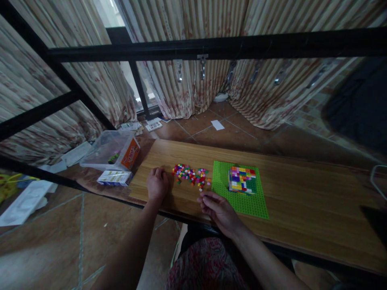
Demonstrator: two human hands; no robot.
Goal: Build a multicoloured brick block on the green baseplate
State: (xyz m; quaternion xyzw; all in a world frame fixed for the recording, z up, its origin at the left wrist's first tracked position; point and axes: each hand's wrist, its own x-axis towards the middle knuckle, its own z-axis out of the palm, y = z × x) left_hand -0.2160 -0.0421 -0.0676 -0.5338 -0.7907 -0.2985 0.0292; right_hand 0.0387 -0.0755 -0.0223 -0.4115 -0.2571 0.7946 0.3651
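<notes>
My left hand rests on the wooden table, fingers curled into a loose fist just left of a scattered pile of small multicoloured bricks; nothing shows in it. Between that pile and a green studded baseplate, near the table's front edge, is my right hand. Its thumb and fingers are pinched together, and something small and dark seems to sit at the tips, too small to name. On the baseplate stands a block-shaped build of bricks in mixed colours, with a green patch on its right side.
The long wooden table reaches far to the right. At its left end stand a clear plastic bin with an orange label and a small white-and-purple box. A black metal bar with hanging clips crosses in front of striped curtains.
</notes>
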